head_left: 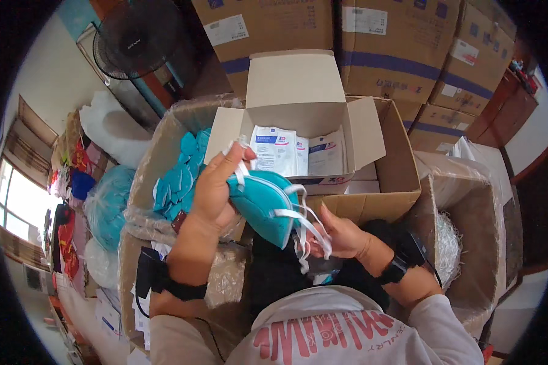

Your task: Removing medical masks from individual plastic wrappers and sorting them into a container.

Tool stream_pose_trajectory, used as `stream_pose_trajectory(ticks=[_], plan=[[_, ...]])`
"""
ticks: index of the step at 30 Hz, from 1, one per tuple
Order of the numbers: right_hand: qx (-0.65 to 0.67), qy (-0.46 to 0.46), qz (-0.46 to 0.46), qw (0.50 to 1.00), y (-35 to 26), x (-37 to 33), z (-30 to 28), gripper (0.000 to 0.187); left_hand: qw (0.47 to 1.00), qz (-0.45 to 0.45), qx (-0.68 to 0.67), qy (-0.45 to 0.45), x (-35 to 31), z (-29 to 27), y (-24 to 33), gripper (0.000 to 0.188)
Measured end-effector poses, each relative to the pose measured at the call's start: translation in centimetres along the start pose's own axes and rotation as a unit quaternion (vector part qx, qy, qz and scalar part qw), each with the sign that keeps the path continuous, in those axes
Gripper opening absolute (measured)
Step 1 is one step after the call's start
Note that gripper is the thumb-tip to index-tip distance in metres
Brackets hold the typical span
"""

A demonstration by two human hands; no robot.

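Observation:
A teal face mask (263,204) with white straps is held up in front of my chest. My left hand (215,188) is closed on its left end, with a loop of white strap at the fingertips. At its right end, my right hand (341,235) has its fingers curled round the loose white straps (307,225). Just beyond the mask stands an open white box (295,78) with several white packets (274,149) upright inside. Left of my left hand, a pile of teal masks (186,173) lies in a plastic-lined carton (149,158).
The white box sits in a larger brown carton (402,176). Stacked cartons (396,45) rise behind it. To the right, another lined carton (478,243) holds a bundle of thin white strands (449,249). A black fan (134,39) and a bag of teal items (109,204) are at the left.

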State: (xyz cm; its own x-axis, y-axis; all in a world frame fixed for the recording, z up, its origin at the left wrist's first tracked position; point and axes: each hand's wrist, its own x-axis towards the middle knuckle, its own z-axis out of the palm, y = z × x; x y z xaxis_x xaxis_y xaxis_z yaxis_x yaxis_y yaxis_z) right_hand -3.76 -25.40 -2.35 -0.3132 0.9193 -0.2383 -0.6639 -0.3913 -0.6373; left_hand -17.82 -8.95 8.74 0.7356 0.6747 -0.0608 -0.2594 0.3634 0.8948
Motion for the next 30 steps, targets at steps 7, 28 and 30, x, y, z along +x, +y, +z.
stream_pose_trajectory(ticks=[7, 28, 30], plan=[[-0.153, -0.052, -0.01, 0.987, 0.9, -2.6, -0.8, 0.046, 0.996, 0.049, 0.025, 0.077, 1.2, -2.5, 1.0, 0.025], [-0.231, 0.035, 0.062, 0.97, 0.0, -3.4, -1.9, 0.023, 0.954, 0.067, 0.283, 0.074, -0.6, -4.9, 0.4, 0.03], [-0.223, 0.03, 0.062, 0.972, 0.0, -3.4, -1.6, 0.024, 0.948, 0.06, 0.304, 0.068, -0.6, -5.1, 0.3, 0.03]])
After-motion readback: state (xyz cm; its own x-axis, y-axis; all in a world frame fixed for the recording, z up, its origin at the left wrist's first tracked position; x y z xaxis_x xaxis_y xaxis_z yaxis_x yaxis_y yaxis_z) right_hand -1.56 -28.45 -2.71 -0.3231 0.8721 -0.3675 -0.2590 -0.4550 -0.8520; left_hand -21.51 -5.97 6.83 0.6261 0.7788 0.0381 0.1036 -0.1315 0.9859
